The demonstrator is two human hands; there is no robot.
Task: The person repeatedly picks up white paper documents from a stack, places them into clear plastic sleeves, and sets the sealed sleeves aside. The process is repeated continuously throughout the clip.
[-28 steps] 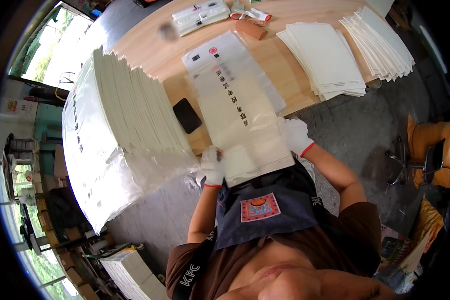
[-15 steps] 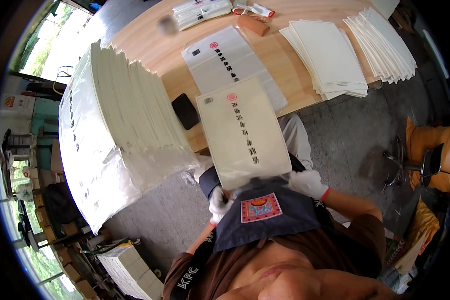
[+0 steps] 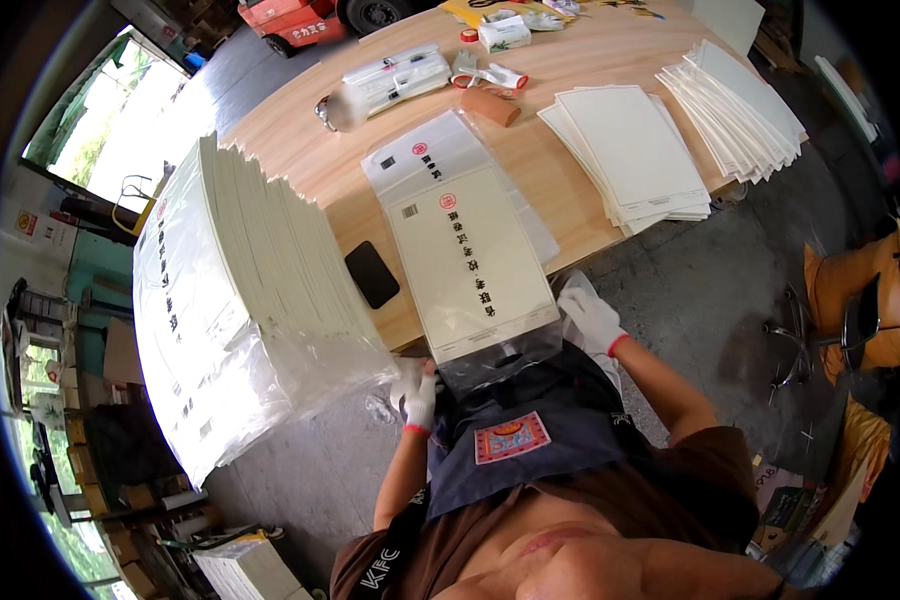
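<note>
A clear plastic bag (image 3: 502, 368) with printed lettering holds a pale sheet or stack of paper (image 3: 475, 275); it slopes from the table's near edge over my apron. My left hand (image 3: 413, 397), in a white glove with a red cuff, is closed at the bag's lower left corner, one fingertip showing bare. At the lower right edge my right hand (image 3: 590, 316), gloved likewise, is closed against the bag, its fingertips partly hidden. Beneath the bag's far end lies another printed plastic bag (image 3: 400, 160), flat on the table.
To the left stands a tall stack of filled bags (image 3: 270, 270), beside a black phone (image 3: 372, 274). Fanned white paper stacks (image 3: 630, 150) lie on the right of the wooden table (image 3: 300, 140). Farther back are a brown block (image 3: 490, 108), a wrapped bundle (image 3: 400, 80) and a red forklift (image 3: 290, 22).
The filled bag has moved down flatter, showing its clear flap on my side. My right hand has risen along its right edge; my left has shifted outward. The view has tilted toward the far table.
</note>
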